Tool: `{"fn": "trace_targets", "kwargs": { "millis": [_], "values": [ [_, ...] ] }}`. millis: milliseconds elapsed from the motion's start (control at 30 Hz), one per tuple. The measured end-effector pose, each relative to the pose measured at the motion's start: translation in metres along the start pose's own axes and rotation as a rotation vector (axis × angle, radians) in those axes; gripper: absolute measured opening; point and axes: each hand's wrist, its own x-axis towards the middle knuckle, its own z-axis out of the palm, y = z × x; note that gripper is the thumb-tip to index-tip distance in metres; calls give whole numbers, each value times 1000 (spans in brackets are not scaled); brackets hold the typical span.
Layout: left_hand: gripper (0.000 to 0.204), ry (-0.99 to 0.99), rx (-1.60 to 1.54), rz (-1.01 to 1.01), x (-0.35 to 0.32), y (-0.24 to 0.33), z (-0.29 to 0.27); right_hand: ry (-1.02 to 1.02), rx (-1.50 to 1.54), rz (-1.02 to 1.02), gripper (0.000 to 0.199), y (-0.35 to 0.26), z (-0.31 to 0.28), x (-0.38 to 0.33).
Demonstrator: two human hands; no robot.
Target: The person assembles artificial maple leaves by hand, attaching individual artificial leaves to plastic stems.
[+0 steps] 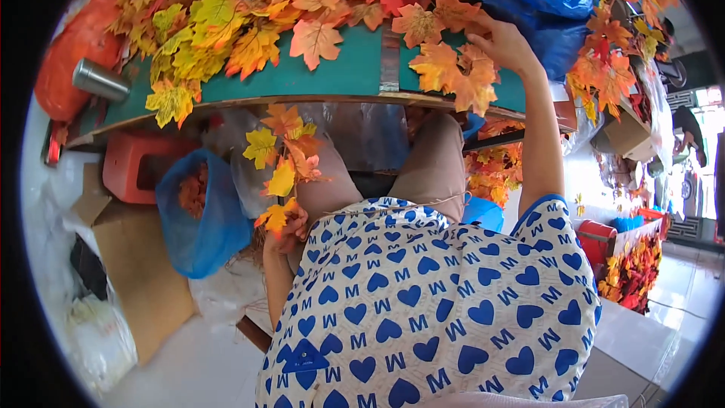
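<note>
My left hand, low beside my left thigh, has its fingers closed on a garland of artificial maple leaves. Yellow and orange leaves rise from it along a thin stem, in front of the table's near edge. Over the right part of the green table, my right hand reaches forward, thumb and fingers pinched on an orange artificial maple leaf. Below those fingers, a peach-orange leaf hangs over the edge. A heap of yellow, orange and red leaves covers the far part of the tabletop.
A blue plastic bag lies beyond my right hand. At the table's left are a metal cylinder and an orange-red bag. Below stand a red plastic stool, a blue mesh bag and cardboard. Boxes with leaves stand right.
</note>
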Motion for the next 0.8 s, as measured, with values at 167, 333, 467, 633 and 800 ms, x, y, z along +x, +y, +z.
{"fn": "trace_targets", "kwargs": {
  "millis": [167,333,467,633,800],
  "values": [
    [18,-90,-88,69,17,7,20,208,-2,-28,38,13,-3,-24],
    [17,-56,-55,83,19,3,19,198,-138,-12,55,5,-18,-50],
    [16,-107,-108,103,25,-1,16,37,35,-74,83,-21,-12,-104],
    [17,-124,-75,75,27,3,22,136,-191,-60,89,-52,21,-129],
    [18,-81,-84,46,30,4,30,198,-148,-153,78,-54,50,-117]
  ]
}}
